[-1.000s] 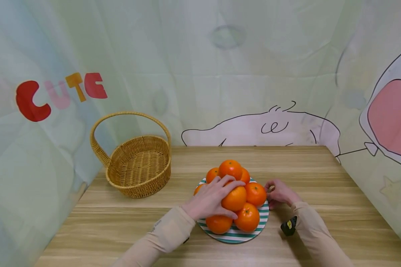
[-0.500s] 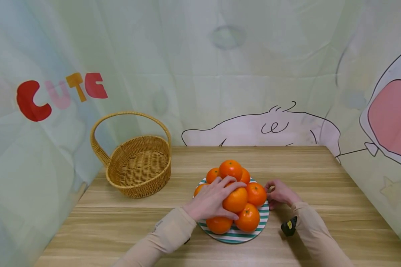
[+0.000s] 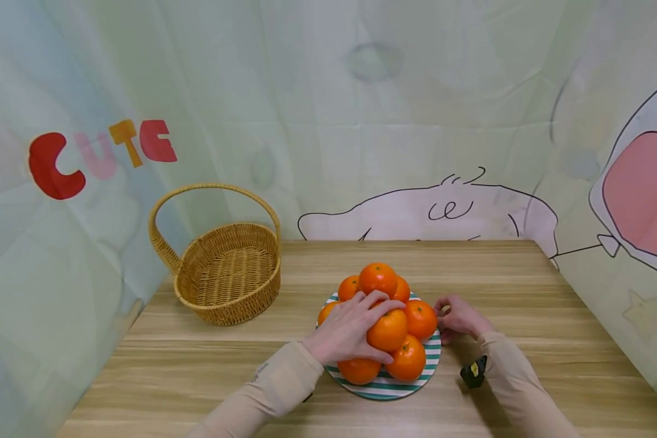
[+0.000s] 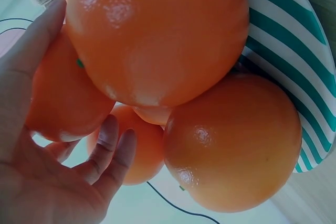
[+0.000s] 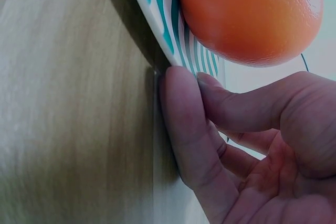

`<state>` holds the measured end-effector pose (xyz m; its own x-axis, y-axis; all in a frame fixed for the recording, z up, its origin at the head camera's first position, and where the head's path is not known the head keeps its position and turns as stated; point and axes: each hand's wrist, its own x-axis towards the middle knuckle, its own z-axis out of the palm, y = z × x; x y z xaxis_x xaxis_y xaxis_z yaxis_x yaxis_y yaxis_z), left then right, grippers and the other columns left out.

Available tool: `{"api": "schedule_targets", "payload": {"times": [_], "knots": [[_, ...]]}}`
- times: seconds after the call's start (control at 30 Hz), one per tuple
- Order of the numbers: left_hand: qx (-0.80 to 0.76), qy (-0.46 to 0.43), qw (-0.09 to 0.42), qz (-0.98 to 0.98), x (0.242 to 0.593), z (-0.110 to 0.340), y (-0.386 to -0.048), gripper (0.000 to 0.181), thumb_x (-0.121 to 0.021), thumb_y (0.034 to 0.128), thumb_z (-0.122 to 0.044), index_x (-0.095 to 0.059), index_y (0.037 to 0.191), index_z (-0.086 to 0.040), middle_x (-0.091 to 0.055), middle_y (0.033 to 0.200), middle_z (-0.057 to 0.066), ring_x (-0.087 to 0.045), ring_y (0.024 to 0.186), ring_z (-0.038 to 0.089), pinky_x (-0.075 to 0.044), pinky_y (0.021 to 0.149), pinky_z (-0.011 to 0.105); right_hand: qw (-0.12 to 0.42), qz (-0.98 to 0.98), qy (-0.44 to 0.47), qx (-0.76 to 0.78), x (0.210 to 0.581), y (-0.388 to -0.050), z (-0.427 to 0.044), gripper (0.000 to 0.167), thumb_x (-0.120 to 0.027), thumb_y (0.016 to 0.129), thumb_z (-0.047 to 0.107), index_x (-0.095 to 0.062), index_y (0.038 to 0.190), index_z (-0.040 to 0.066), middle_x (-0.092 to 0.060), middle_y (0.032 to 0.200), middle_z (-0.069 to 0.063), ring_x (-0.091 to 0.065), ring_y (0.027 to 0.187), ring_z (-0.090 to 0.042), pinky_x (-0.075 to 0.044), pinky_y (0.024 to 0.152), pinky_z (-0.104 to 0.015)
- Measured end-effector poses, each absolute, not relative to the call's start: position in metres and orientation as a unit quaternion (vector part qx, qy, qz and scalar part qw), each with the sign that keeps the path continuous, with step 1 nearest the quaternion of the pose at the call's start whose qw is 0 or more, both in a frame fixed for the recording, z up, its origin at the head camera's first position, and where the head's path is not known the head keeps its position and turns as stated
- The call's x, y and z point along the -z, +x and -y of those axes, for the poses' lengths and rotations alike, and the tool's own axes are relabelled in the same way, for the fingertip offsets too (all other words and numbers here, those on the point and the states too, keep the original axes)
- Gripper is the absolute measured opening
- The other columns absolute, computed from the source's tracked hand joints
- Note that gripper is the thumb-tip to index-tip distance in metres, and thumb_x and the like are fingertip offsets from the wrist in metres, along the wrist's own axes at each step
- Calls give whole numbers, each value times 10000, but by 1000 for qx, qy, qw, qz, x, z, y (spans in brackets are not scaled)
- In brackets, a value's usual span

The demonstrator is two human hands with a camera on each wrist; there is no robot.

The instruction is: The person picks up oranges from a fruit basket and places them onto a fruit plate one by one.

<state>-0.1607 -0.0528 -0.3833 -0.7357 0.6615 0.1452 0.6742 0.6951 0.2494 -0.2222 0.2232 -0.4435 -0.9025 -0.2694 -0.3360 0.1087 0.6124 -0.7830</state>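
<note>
Several oranges are heaped on a round plate (image 3: 379,390) with green and white stripes. My left hand (image 3: 346,331) lies over the heap and grips the top orange (image 3: 389,331), thumb on the near side and fingers over the far side. In the left wrist view that orange (image 4: 65,95) sits between thumb and fingers, with other oranges close by. My right hand (image 3: 461,319) is at the plate's right edge. The right wrist view shows its thumb and a finger pinching the plate rim (image 5: 152,22), just below an orange (image 5: 252,17).
A wicker basket (image 3: 227,311) with a tall handle stands at the left rear of the wooden table (image 3: 208,365), with nothing visible inside. A printed curtain (image 3: 317,152) hangs behind and along both sides.
My left hand has shifted slightly right and toward me, and the orange in it has moved the same way. The right hand has stayed at the plate rim.
</note>
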Motion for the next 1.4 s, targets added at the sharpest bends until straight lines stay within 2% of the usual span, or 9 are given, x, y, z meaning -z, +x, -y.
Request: {"api": "schedule_targets", "payload": {"times": [0.43, 1.0, 1.4], "knots": [[147, -360, 21, 921, 383, 53, -161, 865, -808, 758, -594, -392, 1480, -359, -481, 1411, -42, -515, 1075, 194, -490, 875, 327, 212, -865, -43, 453, 447, -223, -223, 95, -637, 901, -10, -562, 955, -33, -586, 685, -50, -608, 508, -117, -581, 533, -289], [142, -360, 21, 922, 385, 53, -161, 891, -798, 760, -608, -357, 1499, -376, -467, 1431, -27, -511, 1117, 206, -497, 893, 346, 214, -867, -41, 448, 445, -224, -222, 97, -627, 904, -8, -567, 973, -40, -603, 701, -62, -612, 516, -120, -586, 544, -295], [162, -356, 24, 920, 385, 56, -160, 908, -809, 753, -599, -351, 1508, -389, -454, 1447, -38, -485, 1197, 216, -484, 971, 412, 216, -866, -41, 450, 445, -224, -222, 90, -611, 906, -26, -561, 979, -41, -606, 697, -63, -614, 521, -120, -586, 543, -297]]}}
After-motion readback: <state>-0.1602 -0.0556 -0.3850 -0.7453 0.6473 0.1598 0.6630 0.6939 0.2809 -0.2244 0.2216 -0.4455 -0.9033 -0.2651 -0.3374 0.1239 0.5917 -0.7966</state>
